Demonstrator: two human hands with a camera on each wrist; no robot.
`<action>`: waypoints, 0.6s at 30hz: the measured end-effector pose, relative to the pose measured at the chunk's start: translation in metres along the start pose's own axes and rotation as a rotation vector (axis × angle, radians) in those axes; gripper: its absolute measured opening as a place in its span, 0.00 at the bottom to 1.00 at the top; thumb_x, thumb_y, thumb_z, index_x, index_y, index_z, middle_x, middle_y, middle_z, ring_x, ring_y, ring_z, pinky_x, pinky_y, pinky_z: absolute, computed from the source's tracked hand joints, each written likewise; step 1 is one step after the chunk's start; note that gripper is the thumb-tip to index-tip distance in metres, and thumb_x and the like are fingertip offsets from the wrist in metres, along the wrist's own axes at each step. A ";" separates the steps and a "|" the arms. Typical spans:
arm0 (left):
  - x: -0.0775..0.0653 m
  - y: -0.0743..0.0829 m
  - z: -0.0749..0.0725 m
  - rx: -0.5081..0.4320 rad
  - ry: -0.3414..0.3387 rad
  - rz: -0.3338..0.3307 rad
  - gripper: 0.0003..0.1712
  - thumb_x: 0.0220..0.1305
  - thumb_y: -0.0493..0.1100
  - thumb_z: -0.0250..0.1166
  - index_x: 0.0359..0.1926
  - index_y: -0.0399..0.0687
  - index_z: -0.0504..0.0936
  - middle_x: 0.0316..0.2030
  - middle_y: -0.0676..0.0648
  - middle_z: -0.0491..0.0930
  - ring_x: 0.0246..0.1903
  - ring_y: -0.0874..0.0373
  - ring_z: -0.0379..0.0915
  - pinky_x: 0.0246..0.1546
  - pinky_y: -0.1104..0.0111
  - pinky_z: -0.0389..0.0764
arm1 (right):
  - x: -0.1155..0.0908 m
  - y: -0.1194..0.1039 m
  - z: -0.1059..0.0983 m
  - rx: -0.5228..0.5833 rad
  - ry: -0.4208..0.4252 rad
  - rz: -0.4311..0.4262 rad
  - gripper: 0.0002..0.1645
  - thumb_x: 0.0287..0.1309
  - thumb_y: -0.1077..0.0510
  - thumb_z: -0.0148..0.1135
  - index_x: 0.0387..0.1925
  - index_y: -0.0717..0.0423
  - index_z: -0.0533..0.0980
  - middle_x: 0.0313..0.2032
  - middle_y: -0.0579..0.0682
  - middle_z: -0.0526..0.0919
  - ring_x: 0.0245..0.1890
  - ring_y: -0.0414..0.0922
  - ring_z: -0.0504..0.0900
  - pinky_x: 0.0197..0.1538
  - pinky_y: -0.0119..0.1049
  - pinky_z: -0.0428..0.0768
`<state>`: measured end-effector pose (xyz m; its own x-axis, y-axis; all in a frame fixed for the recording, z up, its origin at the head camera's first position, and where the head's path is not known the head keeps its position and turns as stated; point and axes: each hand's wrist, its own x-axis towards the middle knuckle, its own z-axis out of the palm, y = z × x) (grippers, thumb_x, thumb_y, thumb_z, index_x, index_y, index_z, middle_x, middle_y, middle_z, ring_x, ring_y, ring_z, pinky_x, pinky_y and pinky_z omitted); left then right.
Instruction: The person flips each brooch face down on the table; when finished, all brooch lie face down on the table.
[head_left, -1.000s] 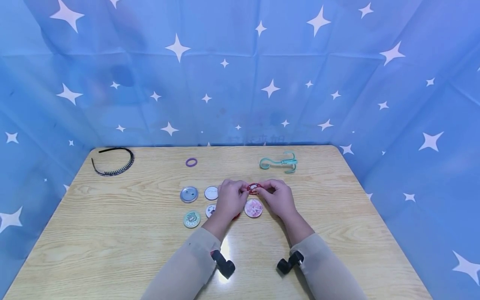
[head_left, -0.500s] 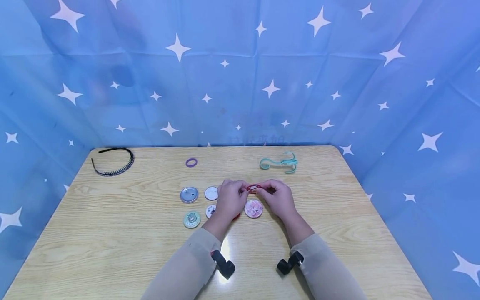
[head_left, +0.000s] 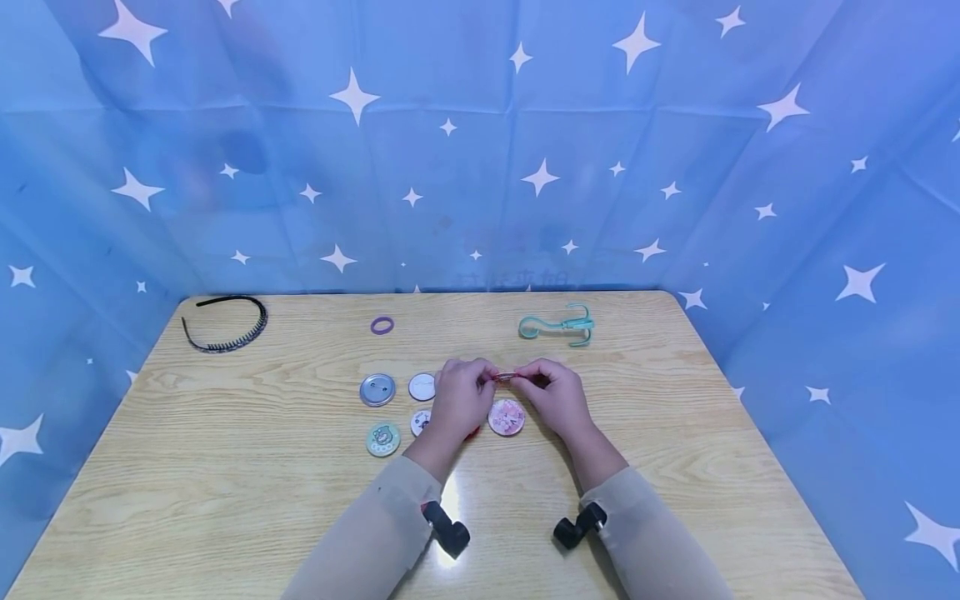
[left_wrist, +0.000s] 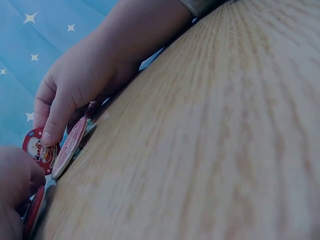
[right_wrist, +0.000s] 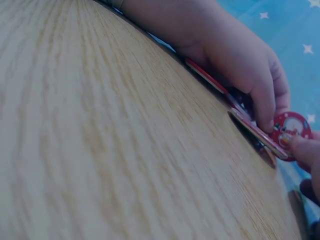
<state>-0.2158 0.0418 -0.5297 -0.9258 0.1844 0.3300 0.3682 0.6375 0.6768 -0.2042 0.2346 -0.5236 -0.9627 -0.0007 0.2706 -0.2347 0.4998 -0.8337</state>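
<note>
A round red pin badge (head_left: 506,377) is pinched between both hands at mid-table, standing nearly edge-on in the head view. My left hand (head_left: 461,398) grips its left edge with thumb and fingers; my right hand (head_left: 558,396) pinches the right edge. The left wrist view shows the badge's printed red face (left_wrist: 36,151), with a white cartoon figure. Just in front of it on the table lies a pink badge (head_left: 507,417). Another red badge (head_left: 472,433) is mostly hidden under the left forearm.
Left of the hands lie a silver badge back (head_left: 377,389), a white badge (head_left: 422,386), a white printed badge (head_left: 420,422) and a green badge (head_left: 383,439). Farther back are a black headband (head_left: 238,340), a purple ring (head_left: 382,325) and a teal hooked item (head_left: 558,325).
Between the fingers the red badge has tilted, from its face showing to almost edge-on in the head view. Both hands have stayed nearly in place.
</note>
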 end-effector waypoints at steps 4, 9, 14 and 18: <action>-0.001 0.002 -0.002 -0.029 -0.032 -0.025 0.06 0.68 0.51 0.73 0.40 0.57 0.89 0.35 0.60 0.86 0.45 0.55 0.75 0.52 0.55 0.68 | 0.000 0.001 0.000 -0.026 0.000 -0.010 0.05 0.61 0.64 0.79 0.37 0.53 0.89 0.41 0.47 0.92 0.44 0.45 0.88 0.49 0.38 0.86; -0.003 0.004 -0.005 -0.037 -0.055 -0.052 0.16 0.70 0.62 0.70 0.42 0.57 0.89 0.37 0.60 0.85 0.46 0.55 0.73 0.54 0.54 0.68 | 0.000 0.002 0.001 -0.086 -0.006 -0.012 0.06 0.62 0.66 0.77 0.37 0.53 0.89 0.40 0.47 0.91 0.43 0.45 0.88 0.49 0.40 0.86; -0.003 0.005 -0.005 -0.034 -0.065 -0.057 0.16 0.67 0.62 0.73 0.41 0.57 0.89 0.36 0.60 0.85 0.46 0.54 0.72 0.52 0.54 0.67 | 0.000 0.001 0.001 -0.120 -0.020 -0.008 0.09 0.61 0.68 0.76 0.37 0.52 0.89 0.40 0.46 0.91 0.42 0.45 0.87 0.48 0.40 0.85; -0.003 0.004 -0.004 -0.024 -0.075 -0.055 0.17 0.65 0.62 0.75 0.41 0.57 0.89 0.36 0.60 0.85 0.47 0.54 0.72 0.52 0.55 0.67 | 0.000 0.002 0.000 -0.145 -0.033 -0.023 0.09 0.57 0.66 0.78 0.37 0.51 0.89 0.38 0.46 0.90 0.40 0.44 0.85 0.45 0.39 0.84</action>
<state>-0.2111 0.0407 -0.5254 -0.9481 0.2059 0.2424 0.3179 0.6304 0.7082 -0.2045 0.2354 -0.5259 -0.9617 -0.0413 0.2709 -0.2374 0.6196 -0.7482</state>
